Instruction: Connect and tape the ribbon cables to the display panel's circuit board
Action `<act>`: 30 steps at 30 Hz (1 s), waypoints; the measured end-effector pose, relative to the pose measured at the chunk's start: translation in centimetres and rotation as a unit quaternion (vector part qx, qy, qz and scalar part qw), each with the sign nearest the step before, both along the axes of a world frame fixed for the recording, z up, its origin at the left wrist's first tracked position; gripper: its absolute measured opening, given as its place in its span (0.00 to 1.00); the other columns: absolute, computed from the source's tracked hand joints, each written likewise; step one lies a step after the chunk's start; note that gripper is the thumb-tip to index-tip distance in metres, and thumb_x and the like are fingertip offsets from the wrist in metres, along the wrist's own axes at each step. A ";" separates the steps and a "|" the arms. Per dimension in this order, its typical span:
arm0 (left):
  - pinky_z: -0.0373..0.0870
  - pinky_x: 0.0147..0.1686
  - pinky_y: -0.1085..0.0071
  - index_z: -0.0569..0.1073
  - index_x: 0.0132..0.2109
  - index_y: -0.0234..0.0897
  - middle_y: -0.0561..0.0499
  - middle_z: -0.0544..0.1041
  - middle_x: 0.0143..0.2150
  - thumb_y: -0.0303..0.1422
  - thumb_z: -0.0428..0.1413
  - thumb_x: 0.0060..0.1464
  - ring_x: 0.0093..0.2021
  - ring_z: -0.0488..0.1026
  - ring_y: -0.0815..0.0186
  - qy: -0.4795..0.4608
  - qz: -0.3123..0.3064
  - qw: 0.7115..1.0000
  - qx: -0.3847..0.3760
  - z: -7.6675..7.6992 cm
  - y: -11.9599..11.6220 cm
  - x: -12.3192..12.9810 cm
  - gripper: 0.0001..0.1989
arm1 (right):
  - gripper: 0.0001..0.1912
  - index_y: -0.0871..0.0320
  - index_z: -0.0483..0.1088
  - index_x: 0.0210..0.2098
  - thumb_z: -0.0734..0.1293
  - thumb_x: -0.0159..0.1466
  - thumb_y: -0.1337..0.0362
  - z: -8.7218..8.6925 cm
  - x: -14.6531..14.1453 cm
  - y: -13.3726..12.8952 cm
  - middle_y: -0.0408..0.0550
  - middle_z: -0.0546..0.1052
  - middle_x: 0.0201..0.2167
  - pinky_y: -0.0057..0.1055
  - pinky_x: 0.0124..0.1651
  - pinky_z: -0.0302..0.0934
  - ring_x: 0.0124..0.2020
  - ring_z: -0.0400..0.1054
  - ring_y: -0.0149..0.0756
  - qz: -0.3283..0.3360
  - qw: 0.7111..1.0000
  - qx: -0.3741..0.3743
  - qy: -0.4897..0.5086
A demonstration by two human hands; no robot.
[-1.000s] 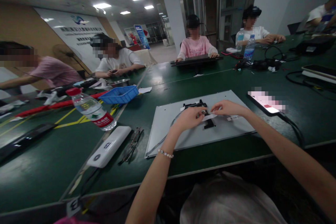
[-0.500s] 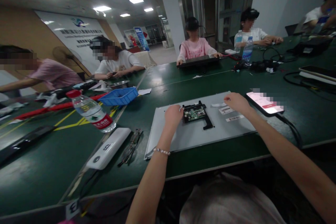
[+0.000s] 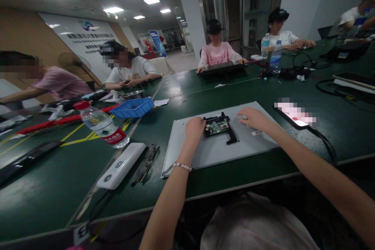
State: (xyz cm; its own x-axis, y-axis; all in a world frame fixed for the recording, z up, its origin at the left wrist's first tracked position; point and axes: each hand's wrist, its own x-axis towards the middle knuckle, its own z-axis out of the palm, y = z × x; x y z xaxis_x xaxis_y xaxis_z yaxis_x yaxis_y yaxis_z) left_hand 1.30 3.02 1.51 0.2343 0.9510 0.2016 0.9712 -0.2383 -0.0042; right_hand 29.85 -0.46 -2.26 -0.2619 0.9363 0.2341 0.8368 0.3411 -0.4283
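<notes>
Board (image 3: 217, 127), head view: green, face up inside the black frame (image 3: 233, 137), near the middle of the grey panel (image 3: 187, 154), between both hands.
Frame leg: on the right-hand side, pointing toward the near edge of the panel.
Board's long axis: roughly sideways, about in line with the panel's long side, right end slightly farther off.
Left hand (image 3: 195, 128): nearer of the two, just at the frame's left side, board directly to the right of the fingertips.
Left fingers: bent, tips close together by the frame's upper left corner, seemingly touching; gripping or only resting, cannot tell.
Right hand (image 3: 253, 118): farther from the board, over the panel's right part, bare grey between hand and frame; board to the left and slightly nearer the body.
Right fingers: curled over a pale strip (image 3: 242, 117); pinching or only pressing, cannot tell.
Label (image 3: 258, 133): on the panel, just below the right hand.
Phone (image 3: 293, 115): on the green table (image 3: 316, 142), past the panel's right side, screen lit.
Glasses (image 3: 146, 165): left of the panel, between panel and power bank (image 3: 121, 166).
</notes>
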 end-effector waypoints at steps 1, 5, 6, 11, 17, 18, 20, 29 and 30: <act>0.68 0.40 0.69 0.79 0.41 0.37 0.42 0.80 0.40 0.36 0.46 0.61 0.43 0.76 0.57 0.009 -0.002 1.000 0.004 0.0 0.0 0.0 0.17 | 0.16 0.56 0.73 0.49 0.64 0.63 0.61 -0.2 0.1 0.2 0.55 0.73 0.49 0.39 0.53 0.57 0.50 0.66 0.47 -0.010 1.000 0.002 0.001; 0.69 0.41 0.66 0.79 0.39 0.33 0.38 0.79 0.38 0.33 0.43 0.62 0.42 0.76 0.55 0.046 0.004 0.999 0.018 0.5 0.0 0.1 0.19 | 0.13 0.57 0.76 0.43 0.62 0.64 0.62 -0.6 0.2 0.8 0.55 0.75 0.44 0.38 0.50 0.58 0.47 0.67 0.46 -0.044 0.999 0.011 -0.008; 0.69 0.41 0.66 0.79 0.39 0.33 0.37 0.79 0.38 0.33 0.43 0.62 0.43 0.76 0.54 0.054 0.010 0.998 0.021 0.7 0.0 0.0 0.20 | 0.12 0.57 0.76 0.42 0.61 0.65 0.63 -0.7 0.3 0.9 0.55 0.75 0.44 0.38 0.49 0.58 0.47 0.67 0.46 -0.054 0.998 0.014 -0.010; 0.69 0.42 0.64 0.79 0.39 0.29 0.34 0.79 0.39 0.29 0.41 0.62 0.43 0.77 0.54 0.085 0.035 0.996 0.019 1.4 0.2 -0.7 0.20 | 0.14 0.58 0.76 0.41 0.59 0.65 0.65 -0.9 0.4 0.9 0.57 0.75 0.43 0.39 0.48 0.58 0.46 0.68 0.46 -0.111 0.994 0.017 -0.013; 0.69 0.42 0.66 0.79 0.39 0.30 0.35 0.79 0.39 0.28 0.44 0.59 0.44 0.76 0.55 0.076 0.043 0.996 0.009 0.9 0.4 -1.2 0.18 | 0.15 0.59 0.75 0.45 0.59 0.65 0.64 -0.6 -0.3 0.6 0.57 0.74 0.47 0.40 0.55 0.56 0.51 0.65 0.46 -0.069 0.995 0.064 -0.021; 0.69 0.42 0.66 0.79 0.39 0.30 0.36 0.79 0.39 0.29 0.44 0.59 0.43 0.76 0.55 0.074 0.043 0.996 0.009 0.8 0.4 -1.2 0.17 | 0.16 0.59 0.74 0.47 0.60 0.65 0.62 -0.7 -0.4 0.7 0.56 0.74 0.47 0.39 0.55 0.56 0.51 0.65 0.46 -0.049 0.997 0.062 -0.011; 0.69 0.42 0.66 0.79 0.39 0.30 0.36 0.79 0.39 0.31 0.45 0.60 0.43 0.76 0.54 0.071 0.040 0.997 0.012 0.7 0.4 -1.2 0.18 | 0.17 0.58 0.73 0.50 0.62 0.64 0.60 -0.8 -0.7 0.8 0.55 0.73 0.49 0.39 0.55 0.57 0.51 0.65 0.46 -0.034 0.998 0.046 0.004; 0.69 0.42 0.66 0.78 0.40 0.30 0.36 0.79 0.40 0.34 0.44 0.62 0.43 0.76 0.55 0.050 0.034 0.998 0.007 0.9 0.2 -1.1 0.19 | 0.19 0.61 0.69 0.54 0.59 0.66 0.65 -1.9 0.7 1.5 0.58 0.73 0.52 0.37 0.55 0.57 0.53 0.66 0.46 -0.143 0.988 0.045 -0.025; 0.69 0.41 0.66 0.78 0.40 0.30 0.36 0.79 0.40 0.32 0.44 0.62 0.43 0.76 0.55 0.048 0.032 0.998 0.011 1.0 0.1 -1.0 0.19 | 0.19 0.61 0.69 0.54 0.59 0.65 0.65 -2.0 0.8 1.6 0.58 0.73 0.52 0.37 0.56 0.57 0.53 0.66 0.46 -0.145 0.988 0.049 -0.028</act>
State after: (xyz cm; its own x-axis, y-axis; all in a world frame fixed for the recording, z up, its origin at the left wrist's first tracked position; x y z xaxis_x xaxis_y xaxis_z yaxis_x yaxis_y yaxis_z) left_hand 0.27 3.12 2.47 0.1926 0.9604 0.2013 0.9793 -0.1751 -0.1019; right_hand 30.68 1.10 -4.28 -0.0013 0.9477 0.3191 0.9270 0.1208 -0.3551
